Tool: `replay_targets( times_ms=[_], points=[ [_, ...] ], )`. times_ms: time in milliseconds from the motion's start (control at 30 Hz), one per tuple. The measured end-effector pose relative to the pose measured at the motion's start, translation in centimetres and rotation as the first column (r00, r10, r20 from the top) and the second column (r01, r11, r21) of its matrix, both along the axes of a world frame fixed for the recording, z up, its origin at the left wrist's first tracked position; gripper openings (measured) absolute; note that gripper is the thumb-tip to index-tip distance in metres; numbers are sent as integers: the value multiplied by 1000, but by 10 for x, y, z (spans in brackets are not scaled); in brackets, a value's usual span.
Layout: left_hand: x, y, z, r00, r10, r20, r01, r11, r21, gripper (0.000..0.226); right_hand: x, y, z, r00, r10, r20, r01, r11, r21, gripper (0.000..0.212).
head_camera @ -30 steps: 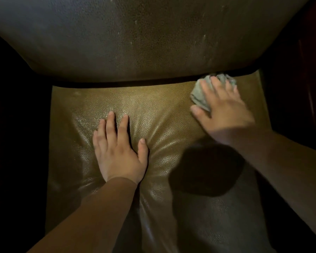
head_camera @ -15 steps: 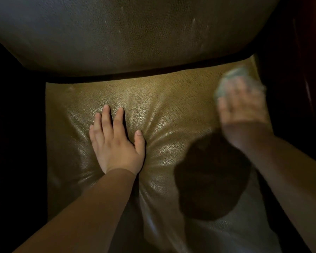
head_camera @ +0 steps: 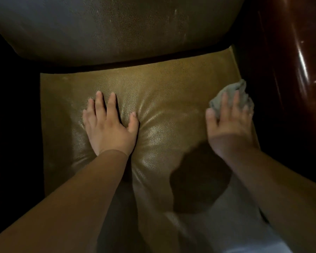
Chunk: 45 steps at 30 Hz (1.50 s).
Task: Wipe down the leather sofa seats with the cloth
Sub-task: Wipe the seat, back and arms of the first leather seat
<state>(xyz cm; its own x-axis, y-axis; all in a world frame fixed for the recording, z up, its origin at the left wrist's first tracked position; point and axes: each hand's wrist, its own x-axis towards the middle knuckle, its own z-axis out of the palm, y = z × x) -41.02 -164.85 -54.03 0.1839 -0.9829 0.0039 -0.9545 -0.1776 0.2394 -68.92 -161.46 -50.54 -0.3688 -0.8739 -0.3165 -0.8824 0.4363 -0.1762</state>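
An olive-brown leather seat cushion (head_camera: 164, 92) fills the middle of the view. My left hand (head_camera: 109, 128) lies flat on it, fingers spread, pressing a dent into the leather left of centre. My right hand (head_camera: 228, 125) presses a crumpled grey cloth (head_camera: 232, 95) against the cushion's right edge; the cloth sticks out past my fingertips and the rest is hidden under my palm. The right hand is slightly blurred.
The dark leather backrest (head_camera: 117, 28) rises behind the seat. A glossy dark wooden armrest (head_camera: 290, 61) runs along the right side, close to the cloth. The left side is in deep shadow. A round shadow (head_camera: 199, 181) falls on the cushion's front right.
My right hand has swept the cloth from the back right corner toward me along the cushion's right edge. My left hand has stayed planted in place.
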Motion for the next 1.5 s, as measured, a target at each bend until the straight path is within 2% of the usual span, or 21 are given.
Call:
replay_targets(
  times_ms=[67, 133, 200, 233, 300, 367, 467, 567, 633, 700, 767, 833, 900, 1033, 1100, 1167, 1233, 1267, 1333, 1433, 1500],
  points=[
    [1, 0, 7, 1000, -16, 20, 15, 999, 32, 77, 39, 27, 2, 968, 250, 22, -249, 968, -28, 81],
    [3, -2, 14, 999, -47, 24, 45, 996, 78, 79, 52, 55, 11, 773, 629, 80, -630, 776, -21, 78],
    [8, -6, 21, 996, -91, 11, 88, 986, 144, 79, 21, 56, 12, 624, 775, 97, -778, 628, -12, 75],
    [11, -8, 24, 994, -112, -5, 111, 979, 173, 79, 2, 51, 11, 671, 737, 83, -739, 674, -7, 74],
    [17, -6, 30, 986, -160, -37, 164, 965, 206, 79, -30, 42, 9, 910, 414, 32, -415, 910, 19, 73],
    [13, 15, 37, 971, -237, -27, 237, 946, 222, 80, -18, 45, 8, 983, 183, -17, -182, 981, 70, 74],
    [-7, 83, 43, 948, -315, -39, 316, 925, 209, 83, 56, 91, 12, 924, 380, -41, -380, 925, 12, 75],
    [-17, 156, 42, 915, -400, -54, 402, 893, 202, 79, 61, 137, 18, 646, 757, 93, -750, 653, -102, 71],
    [-13, 182, 37, 885, -466, 0, 456, 864, 213, 79, 15, 138, 10, 647, 762, 12, -759, 646, -81, 68],
    [-9, 186, 32, 871, -491, 26, 475, 854, 212, 80, -24, 137, 5, 841, 531, -102, -538, 839, -75, 61],
    [-9, 184, 31, 871, -491, 27, 476, 856, 202, 81, -26, 139, 10, 979, 193, -63, -195, 980, -36, 68],
    [-10, 183, 35, 870, -494, 9, 481, 851, 211, 81, 25, 151, 15, 998, -61, -22, 62, 998, 4, 81],
    [-7, 183, 39, 859, -512, -1, 499, 836, 226, 83, 84, 180, 20, 987, 159, 6, -159, 987, -13, 81],
    [6, 182, 40, 789, -614, 17, 594, 770, 234, 84, 78, 228, 31, 771, 628, 103, -629, 777, -29, 73],
    [7, 183, 32, 792, -608, 46, 591, 784, 190, 81, 32, 227, 17, 814, 580, -3, -580, 813, -47, 71],
    [7, 187, 24, 802, -595, 58, 584, 800, 139, 79, -3, 225, 10, 964, 245, -102, -245, 970, 14, 74],
    [6, 187, 21, 805, -588, 78, 582, 808, 92, 79, 11, 227, 6, 991, -42, -130, 45, 999, 23, 80],
    [5, 187, 23, 804, -589, 81, 583, 807, 91, 78, 33, 234, 6, 989, -52, -141, 55, 998, 21, 82],
    [6, 187, 30, 801, -594, 71, 586, 803, 112, 79, 83, 267, 12, 987, 160, -30, -161, 987, -22, 77],
    [5, 186, 35, 796, -599, 81, 585, 798, 146, 79, 76, 308, 18, 766, 640, 66, -638, 769, -44, 72],
    [6, 185, 33, 799, -595, 91, 582, 802, 133, 78, 24, 313, 8, 777, 628, -43, -629, 778, -9, 69]
  ],
)
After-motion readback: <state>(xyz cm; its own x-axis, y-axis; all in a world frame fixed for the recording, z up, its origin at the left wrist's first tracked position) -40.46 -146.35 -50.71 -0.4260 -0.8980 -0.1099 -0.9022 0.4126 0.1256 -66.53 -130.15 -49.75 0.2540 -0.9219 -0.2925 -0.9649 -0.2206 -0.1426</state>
